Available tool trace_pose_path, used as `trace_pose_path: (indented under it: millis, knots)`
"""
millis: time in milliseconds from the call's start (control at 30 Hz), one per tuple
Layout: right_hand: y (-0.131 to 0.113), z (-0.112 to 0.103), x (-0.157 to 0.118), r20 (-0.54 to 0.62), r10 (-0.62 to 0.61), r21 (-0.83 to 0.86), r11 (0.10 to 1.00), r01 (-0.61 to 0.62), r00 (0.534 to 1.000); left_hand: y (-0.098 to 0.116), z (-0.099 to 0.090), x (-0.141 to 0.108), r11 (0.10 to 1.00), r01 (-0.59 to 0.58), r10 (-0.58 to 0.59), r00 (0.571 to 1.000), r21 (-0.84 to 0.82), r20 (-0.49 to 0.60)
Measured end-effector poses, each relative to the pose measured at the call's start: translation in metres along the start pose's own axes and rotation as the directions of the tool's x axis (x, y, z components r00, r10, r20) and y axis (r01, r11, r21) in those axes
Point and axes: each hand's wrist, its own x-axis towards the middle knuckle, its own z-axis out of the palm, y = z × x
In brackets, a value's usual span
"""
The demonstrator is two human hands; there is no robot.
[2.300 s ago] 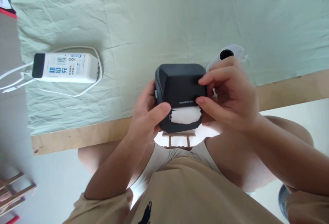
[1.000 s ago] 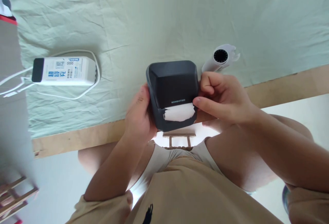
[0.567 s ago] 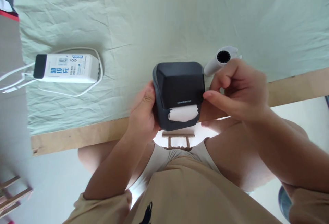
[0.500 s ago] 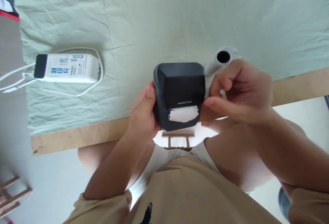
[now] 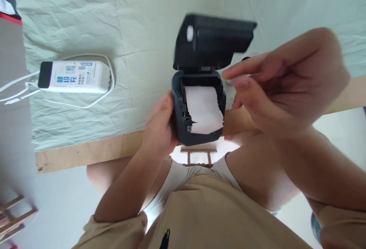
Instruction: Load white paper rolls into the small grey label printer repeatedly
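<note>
head view: our left hand (image 5: 161, 121) grips the printer (image 5: 197, 139) by its nine o'clock side, holding it at mid-frame over the table's wooden edge (image 5: 100, 145). its lid (image 5: 214, 42) stands raised at twelve o'clock, baring white paper (image 5: 203, 110) with a ragged end toward six. our right hand (image 5: 297, 77), blurred between two and three o'clock, grasps nothing we can see; its fingers are loosely bent, thumb apart from forefinger, one fingertip just beside the printer's upper corner, though we cannot tell whether it touches. well apart, toward nine o'clock, a white charger (image 5: 76, 76) lies on pale green cloth (image 5: 143, 31). as we judge it, the step in hand is opening the printer; the next move calls for a steady left grip and careful right fingers at the paper.
</note>
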Motion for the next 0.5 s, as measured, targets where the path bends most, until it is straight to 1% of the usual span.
trace_pose_path:
  millis: [67,133,167,233,300,367,433,500]
  knots:
    - [0.001,0.004,0.006,0.061,-0.072,-0.128,0.989,0.079,0.996,-0.001,0.0,-0.001,0.999,-0.013,0.015,1.0,0.045,-0.027]
    - [0.003,0.006,0.011,0.18,-0.09,-0.278,0.95,0.138,0.98,-0.001,0.0,-0.004,0.995,-0.029,0.031,0.999,0.096,-0.021]
    - [0.004,0.006,0.014,0.241,-0.073,-0.33,0.932,0.152,0.968,0.0,0.0,-0.005,0.992,-0.041,0.041,0.999,0.115,0.006]
    - [0.007,0.005,0.017,0.356,-0.023,-0.373,0.913,0.164,0.934,0.003,-0.002,-0.007,0.988,-0.049,0.036,0.995,0.148,0.088]
    - [0.007,0.004,0.018,0.445,0.021,-0.365,0.917,0.16,0.895,0.006,-0.004,-0.008,0.981,-0.038,0.007,0.986,0.188,0.167]
    - [0.002,-0.001,0.018,0.478,0.034,-0.335,0.931,0.146,0.878,0.007,-0.008,-0.008,0.972,-0.029,-0.019,0.979,0.231,0.204]
    - [-0.005,-0.012,0.018,0.464,0.015,-0.277,0.952,0.129,0.886,0.006,-0.012,-0.008,0.969,-0.037,-0.011,0.981,0.243,0.195]
    - [-0.007,-0.031,0.02,0.439,-0.01,-0.194,0.975,0.106,0.898,0.004,-0.013,-0.008,0.975,-0.044,0.008,0.986,0.216,0.167]
